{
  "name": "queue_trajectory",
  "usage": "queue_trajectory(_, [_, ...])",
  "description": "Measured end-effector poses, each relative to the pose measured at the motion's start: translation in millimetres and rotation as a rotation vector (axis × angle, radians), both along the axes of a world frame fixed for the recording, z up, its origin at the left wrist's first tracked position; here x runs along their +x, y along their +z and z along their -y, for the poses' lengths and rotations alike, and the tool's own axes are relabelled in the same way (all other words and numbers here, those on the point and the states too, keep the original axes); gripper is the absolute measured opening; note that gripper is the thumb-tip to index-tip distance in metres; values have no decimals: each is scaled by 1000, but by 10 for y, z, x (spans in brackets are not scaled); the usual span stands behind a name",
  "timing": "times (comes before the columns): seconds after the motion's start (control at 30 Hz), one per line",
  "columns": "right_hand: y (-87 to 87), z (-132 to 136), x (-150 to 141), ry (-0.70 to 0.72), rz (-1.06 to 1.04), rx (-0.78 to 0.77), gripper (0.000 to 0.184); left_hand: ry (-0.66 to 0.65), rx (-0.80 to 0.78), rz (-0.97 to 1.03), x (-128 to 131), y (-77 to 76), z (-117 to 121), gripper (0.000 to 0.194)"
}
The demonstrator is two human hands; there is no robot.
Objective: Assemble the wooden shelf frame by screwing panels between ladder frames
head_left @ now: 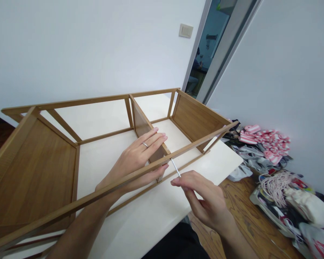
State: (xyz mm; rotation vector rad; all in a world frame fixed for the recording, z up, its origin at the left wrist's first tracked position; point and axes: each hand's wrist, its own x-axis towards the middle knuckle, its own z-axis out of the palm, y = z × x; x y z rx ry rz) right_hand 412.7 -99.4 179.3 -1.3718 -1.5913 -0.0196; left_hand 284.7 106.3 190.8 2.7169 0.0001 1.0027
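Note:
A wooden shelf frame [97, 196] lies on its side on a white table [140, 225]. My left hand [136, 158], a ring on one finger, reaches through the frame and grips the middle shelf board [143, 117] close to the near rail. Its fingers lie over the board's edge and the thumb is below. My right hand [202, 198] pinches a thin silver hex key [176, 168] between thumb and fingers. The key's far tip meets the near rail where the middle board joins it. Its other end is hidden in my fingers.
A white wall with a light switch [186, 31] stands behind the table. Through a doorway on the right, a person [196, 66] is partly visible. Pink striped cloth [272, 142], bags and a bin [261, 198] with coiled cord [277, 187] crowd the wooden floor [237, 205].

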Motion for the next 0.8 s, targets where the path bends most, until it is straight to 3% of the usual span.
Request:
queue_trajectory(0.2, [80, 30, 7, 1, -5, -41, 38, 0, -4, -3, -3, 0, -7, 60])
queue_trajectory(0.5, [135, 74, -102, -86, -261, -130, 31, 0, -7, 5, 9, 1, 3, 58])
queue_trajectory(0.8, [166, 55, -98, -110, -26, -65, 34, 3, 12, 13, 10, -2, 2, 56])
